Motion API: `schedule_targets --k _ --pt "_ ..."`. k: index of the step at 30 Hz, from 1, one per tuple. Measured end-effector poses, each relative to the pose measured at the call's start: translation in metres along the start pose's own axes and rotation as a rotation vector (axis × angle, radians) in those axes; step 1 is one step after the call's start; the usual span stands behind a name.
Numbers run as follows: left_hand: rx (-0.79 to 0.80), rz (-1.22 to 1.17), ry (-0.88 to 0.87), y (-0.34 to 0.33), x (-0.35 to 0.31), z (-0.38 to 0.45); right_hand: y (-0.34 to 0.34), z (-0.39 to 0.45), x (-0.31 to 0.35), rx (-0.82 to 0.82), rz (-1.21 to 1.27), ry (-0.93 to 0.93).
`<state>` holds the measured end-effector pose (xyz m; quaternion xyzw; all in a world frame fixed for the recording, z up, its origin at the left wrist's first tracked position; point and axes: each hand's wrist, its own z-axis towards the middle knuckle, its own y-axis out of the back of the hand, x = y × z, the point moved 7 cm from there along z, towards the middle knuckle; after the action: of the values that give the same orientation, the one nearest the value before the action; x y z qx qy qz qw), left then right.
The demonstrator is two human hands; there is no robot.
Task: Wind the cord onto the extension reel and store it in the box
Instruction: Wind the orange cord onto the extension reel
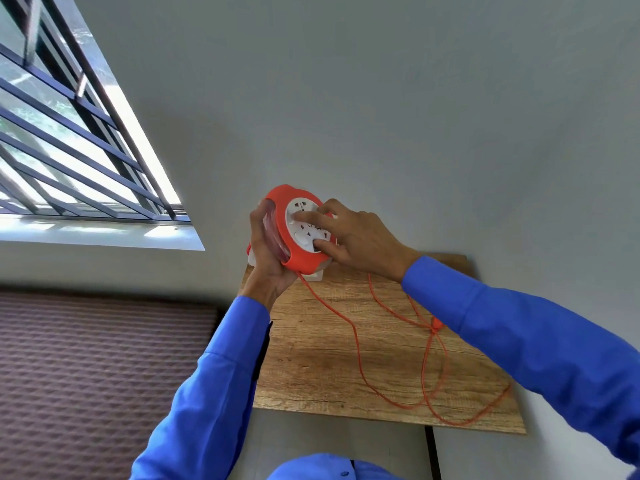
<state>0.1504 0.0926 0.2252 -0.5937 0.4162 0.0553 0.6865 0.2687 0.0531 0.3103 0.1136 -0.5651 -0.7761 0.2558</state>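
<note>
An orange extension reel (294, 251) with a white socket face is held up above the far end of a small wooden table (311, 368). My left hand (268, 258) grips its rim from the left side. The fingers of my right hand (349, 233) press on the white socket face. An orange cord (349, 327) hangs from the reel's underside and lies in loose loops across the right part of the table. No box is in view.
The table stands against a grey wall. A barred window (69, 133) is at the upper left. A brown textured surface (104, 368) lies left of the table. A small white item (317, 274) sits under the reel.
</note>
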Motion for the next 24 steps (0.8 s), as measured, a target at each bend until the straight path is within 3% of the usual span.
schedule_targets --k 6,10,12,18,24 --pt "-0.043 -0.002 -0.035 -0.002 0.007 -0.002 0.001 0.002 -0.006 0.004 0.128 -0.047" --pt "-0.006 0.081 -0.052 -0.012 0.019 -0.004 0.002 0.000 -0.026 -0.234 0.541 -0.414" --pt "-0.014 0.120 -0.041 -0.017 0.026 -0.003 0.006 0.004 -0.030 -0.294 0.587 -0.484" --pt "-0.105 0.084 -0.134 -0.008 0.006 0.000 -0.003 0.003 -0.019 0.047 0.463 -0.434" --pt "-0.134 0.121 -0.153 -0.001 0.008 -0.003 -0.012 0.010 -0.021 0.271 0.646 -0.596"
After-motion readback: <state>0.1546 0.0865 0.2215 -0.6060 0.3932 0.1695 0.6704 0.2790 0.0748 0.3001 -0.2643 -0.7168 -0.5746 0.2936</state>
